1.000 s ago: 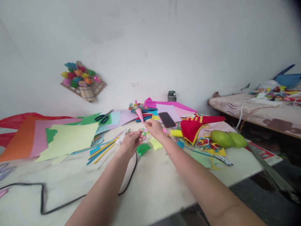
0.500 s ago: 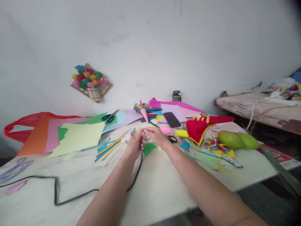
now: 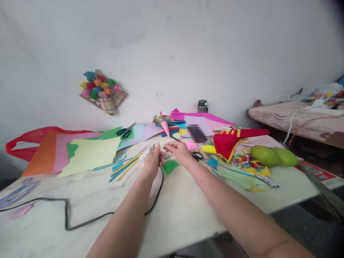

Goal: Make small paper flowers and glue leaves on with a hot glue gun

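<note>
At frame centre, the left hand (image 3: pixel 152 162) and right hand (image 3: pixel 177 150) are near each other, fingers bent; cannot tell whether either grips anything (fingertips too small to resolve). Pink cone (image 3: pixel 165 126) sits just above the right hand, tip down. Green piece (image 3: pixel 170 166) lies just below, between the forearms.

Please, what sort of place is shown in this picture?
Probably a room used for paper crafts: coloured sheets and scissors lie on the table, and a flower decoration hangs on the wall.
</note>
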